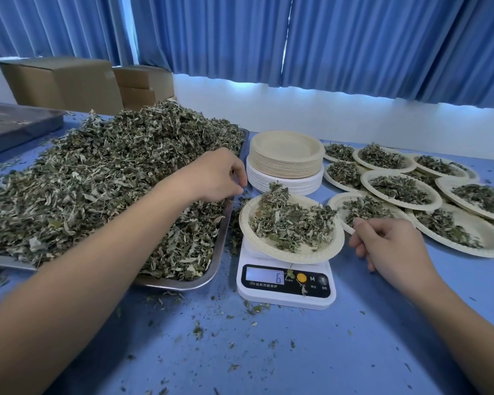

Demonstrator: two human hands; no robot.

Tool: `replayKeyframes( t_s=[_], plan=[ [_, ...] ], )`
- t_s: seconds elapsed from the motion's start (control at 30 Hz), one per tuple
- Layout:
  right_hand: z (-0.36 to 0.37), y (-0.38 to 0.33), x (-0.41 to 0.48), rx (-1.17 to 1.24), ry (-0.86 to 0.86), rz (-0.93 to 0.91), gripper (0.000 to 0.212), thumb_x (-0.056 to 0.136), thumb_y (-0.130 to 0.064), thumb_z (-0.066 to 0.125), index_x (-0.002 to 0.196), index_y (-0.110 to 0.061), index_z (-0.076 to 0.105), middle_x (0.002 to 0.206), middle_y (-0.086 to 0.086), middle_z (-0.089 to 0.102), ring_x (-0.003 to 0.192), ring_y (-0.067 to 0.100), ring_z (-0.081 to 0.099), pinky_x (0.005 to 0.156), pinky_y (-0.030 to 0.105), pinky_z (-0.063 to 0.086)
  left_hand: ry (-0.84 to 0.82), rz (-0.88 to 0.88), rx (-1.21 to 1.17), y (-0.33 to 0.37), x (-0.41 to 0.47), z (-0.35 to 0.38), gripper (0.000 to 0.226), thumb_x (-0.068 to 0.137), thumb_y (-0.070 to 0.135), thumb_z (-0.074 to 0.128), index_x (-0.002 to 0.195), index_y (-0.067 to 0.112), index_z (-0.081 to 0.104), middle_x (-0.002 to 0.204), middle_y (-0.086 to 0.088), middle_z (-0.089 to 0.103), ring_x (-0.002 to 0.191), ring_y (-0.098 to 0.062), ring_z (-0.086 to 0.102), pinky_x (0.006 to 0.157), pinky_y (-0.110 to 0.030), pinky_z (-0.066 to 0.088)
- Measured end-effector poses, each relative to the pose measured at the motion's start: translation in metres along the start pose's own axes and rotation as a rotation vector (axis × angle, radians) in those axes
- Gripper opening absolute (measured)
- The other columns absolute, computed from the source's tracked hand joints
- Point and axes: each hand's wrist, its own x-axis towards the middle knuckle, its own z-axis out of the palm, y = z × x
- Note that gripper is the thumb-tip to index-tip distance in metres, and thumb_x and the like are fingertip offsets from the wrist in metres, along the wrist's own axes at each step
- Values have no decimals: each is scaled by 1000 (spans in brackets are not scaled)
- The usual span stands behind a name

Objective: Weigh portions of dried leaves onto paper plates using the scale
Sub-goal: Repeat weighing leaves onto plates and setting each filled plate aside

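Paper plate [320, 252], heaped with dried leaves, sits on white scale [285, 297] at mid-table. Display reads "6"; one button is marked "M".
Left hand [214, 175]: fingertips drawn together at tray [183, 285] edge; whether it holds anything is unclear.
Right hand [382, 240]: loosely curled, holding nothing, just beside plate.
Filled plates [399, 189] crowd the right; crumb-strewn table [268, 352] lies nearside.

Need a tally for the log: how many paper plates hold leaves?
9 clearly: one plate on the scale, eight filled plates overlapping on the table to its right. More may be hidden beneath those.

Soft, even daylight glows through the blue curtains [354, 38]; the wide-angle view bends at the edges.
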Motion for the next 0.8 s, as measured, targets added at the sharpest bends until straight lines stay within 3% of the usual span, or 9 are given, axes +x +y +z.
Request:
replayKeyframes(
  t_s=[0.2, 0.33, 0.4, 0.53, 0.67, 0.8],
  plan=[
    [1, 2, 0, -41, -65, 14, 47, 104, -28, 55, 61, -12, 67, 54, 5, 65, 34, 16, 48, 37, 21, 43, 25, -117, 161, -11, 0, -3, 15, 86, 13, 75, 85, 26, 69, 83, 6, 64, 76, -15, 63, 73, -34, 53],
    [2, 2, 0, -69, -82, -5, 48, 104, -26, 55, 59, -12, 66, 54, 4, 65, 35, 17, 49, 38, 23, 44, -314, -135, 343, -12, -6, 0, 14, 89, 7, 70, 102, 13, 70, 101, -4, 68, 94, -25, 65, 84, -36, 55],
    [2, 2, 1, -72, -87, 2, 48, 104, -27, 55, 59, -12, 66, 54, 4, 65, 35, 17, 50, 39, 24, 45, -371, -116, 399, -11, -8, 5, 18, 89, -2, 58, 102, 6, 69, 102, -11, 69, 97, -30, 66, 78, -34, 52],
    [2, 3, 0, -85, -91, 2, 48, 103, -28, 55, 59, -13, 66, 55, 4, 66, 36, 17, 52, 40, 25, 46, -320, -140, 404, -8, -7, 6, 27, 87, -7, 51, 96, 8, 72, 99, -10, 72, 92, -30, 67, 75, -38, 54],
    [1, 3, 0, -85, -90, -1, 48, 103, -29, 54, 59, -14, 66, 55, 3, 66, 36, 16, 52, 39, 20, 43, -82, -156, 361, -8, -7, -1, 21, 89, 2, 60, 83, 20, 69, 88, 2, 69, 84, -23, 65, 78, -40, 55],
    [2, 3, 0, -88, -91, 11, 48, 103, -31, 54, 60, -14, 66, 56, 3, 67, 36, 15, 52, 39, 20, 43, -79, -132, 381, 0, -12, -1, 18, 88, 1, 58, 84, 17, 66, 88, -3, 70, 85, -29, 68, 81, -45, 58]
  ],
)
